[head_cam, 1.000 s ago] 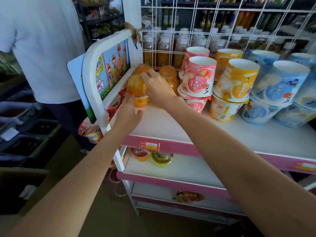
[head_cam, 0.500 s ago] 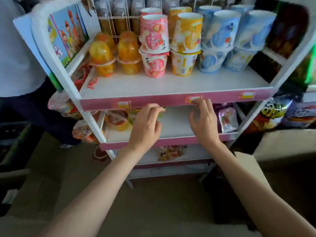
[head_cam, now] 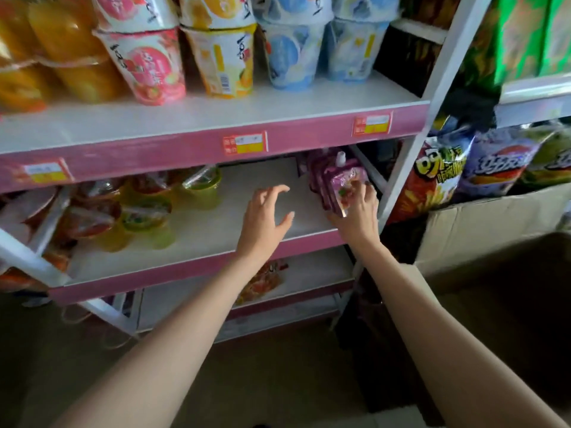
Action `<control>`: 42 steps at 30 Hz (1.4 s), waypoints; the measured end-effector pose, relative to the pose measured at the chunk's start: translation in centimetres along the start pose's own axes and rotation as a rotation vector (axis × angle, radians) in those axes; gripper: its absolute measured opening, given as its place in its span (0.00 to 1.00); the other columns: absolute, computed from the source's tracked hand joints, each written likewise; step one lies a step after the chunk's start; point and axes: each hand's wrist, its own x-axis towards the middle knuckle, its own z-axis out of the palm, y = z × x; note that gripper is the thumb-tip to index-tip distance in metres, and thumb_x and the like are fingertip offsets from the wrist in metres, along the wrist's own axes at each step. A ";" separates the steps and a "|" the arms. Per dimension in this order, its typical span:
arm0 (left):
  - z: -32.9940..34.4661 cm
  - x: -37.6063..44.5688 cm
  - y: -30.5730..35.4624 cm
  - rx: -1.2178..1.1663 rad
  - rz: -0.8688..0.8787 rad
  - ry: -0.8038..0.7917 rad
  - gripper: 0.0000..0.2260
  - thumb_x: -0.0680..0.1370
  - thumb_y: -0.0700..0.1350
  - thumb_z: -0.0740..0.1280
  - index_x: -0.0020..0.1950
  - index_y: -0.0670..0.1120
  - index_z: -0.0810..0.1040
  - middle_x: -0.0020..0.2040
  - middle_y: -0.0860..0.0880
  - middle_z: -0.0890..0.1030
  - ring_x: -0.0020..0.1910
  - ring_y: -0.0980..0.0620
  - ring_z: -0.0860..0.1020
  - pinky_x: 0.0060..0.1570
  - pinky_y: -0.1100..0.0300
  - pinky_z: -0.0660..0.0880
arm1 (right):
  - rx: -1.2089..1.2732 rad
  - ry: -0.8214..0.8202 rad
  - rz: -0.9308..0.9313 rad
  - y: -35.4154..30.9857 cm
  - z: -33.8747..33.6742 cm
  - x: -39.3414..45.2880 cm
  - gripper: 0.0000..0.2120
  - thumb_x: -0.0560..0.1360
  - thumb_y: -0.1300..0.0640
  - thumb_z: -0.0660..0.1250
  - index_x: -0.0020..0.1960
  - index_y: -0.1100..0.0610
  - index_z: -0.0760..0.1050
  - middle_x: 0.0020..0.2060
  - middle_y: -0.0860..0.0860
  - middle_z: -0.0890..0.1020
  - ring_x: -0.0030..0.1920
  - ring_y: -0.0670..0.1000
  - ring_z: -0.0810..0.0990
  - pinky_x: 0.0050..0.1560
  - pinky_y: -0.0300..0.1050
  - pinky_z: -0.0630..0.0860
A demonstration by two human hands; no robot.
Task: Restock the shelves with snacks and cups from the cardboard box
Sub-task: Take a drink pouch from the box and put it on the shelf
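Shop shelf, seemingly white, pink-edged.

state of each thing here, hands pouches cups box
left hand: open, fingers spread above the middle shelf, holding nothing
right hand: fingers on the front purple spouted pouch; a closed grip is not clear
purple spouted pouches: upright in a row at the shelf's right end
pink paper cup: upright, another cup stacked on it
brown cardboard box: open, on the floor at right

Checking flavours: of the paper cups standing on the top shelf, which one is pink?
The leftmost paper cup, pink; its neighbour is yellow, the other two blue.
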 end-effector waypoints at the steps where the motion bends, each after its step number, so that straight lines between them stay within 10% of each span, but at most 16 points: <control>1: 1.0 0.5 -0.4 -0.022 0.006 -0.001 0.18 0.76 0.44 0.67 0.65 0.47 0.70 0.59 0.44 0.71 0.59 0.49 0.72 0.53 0.65 0.65 | -0.050 0.025 -0.006 0.6 0.6 0.8 0.38 0.71 0.55 0.71 0.73 0.63 0.55 0.70 0.64 0.59 0.71 0.63 0.57 0.70 0.55 0.56; 14: 10.1 6.0 -0.7 -0.521 -0.138 -0.241 0.23 0.76 0.51 0.65 0.68 0.50 0.62 0.62 0.48 0.72 0.58 0.53 0.71 0.52 0.63 0.65 | -0.346 0.067 -0.114 4.4 2.4 4.1 0.46 0.67 0.48 0.72 0.74 0.56 0.49 0.60 0.66 0.72 0.60 0.66 0.71 0.60 0.56 0.63; 21: 11.8 8.4 -0.2 -0.632 -0.159 -0.161 0.21 0.72 0.36 0.71 0.58 0.44 0.63 0.53 0.39 0.73 0.53 0.46 0.73 0.56 0.54 0.71 | -0.217 -0.001 -0.199 4.8 1.9 3.8 0.44 0.66 0.48 0.73 0.73 0.57 0.51 0.56 0.60 0.78 0.59 0.61 0.73 0.62 0.52 0.59; 29: 11.4 8.1 -0.4 -0.704 -0.195 -0.043 0.21 0.70 0.36 0.72 0.54 0.47 0.64 0.53 0.46 0.75 0.52 0.51 0.72 0.43 0.67 0.69 | 0.066 -0.129 -0.137 4.3 1.9 3.9 0.57 0.65 0.48 0.76 0.76 0.56 0.37 0.70 0.59 0.67 0.69 0.63 0.65 0.68 0.55 0.63; 39: 3.7 6.1 -6.1 -0.554 -0.223 -0.038 0.27 0.73 0.39 0.70 0.68 0.44 0.61 0.55 0.52 0.71 0.55 0.57 0.68 0.44 0.72 0.65 | 0.420 -0.285 -0.241 -0.5 5.4 3.7 0.44 0.68 0.61 0.74 0.75 0.57 0.50 0.68 0.51 0.69 0.65 0.49 0.68 0.54 0.33 0.65; 42: 2.7 7.1 -8.5 -0.530 -0.276 0.058 0.27 0.74 0.38 0.69 0.69 0.44 0.61 0.59 0.48 0.73 0.58 0.52 0.71 0.53 0.61 0.67 | 0.424 -0.288 -0.275 -3.3 8.4 5.4 0.42 0.67 0.63 0.75 0.73 0.59 0.55 0.64 0.54 0.72 0.63 0.51 0.71 0.59 0.41 0.69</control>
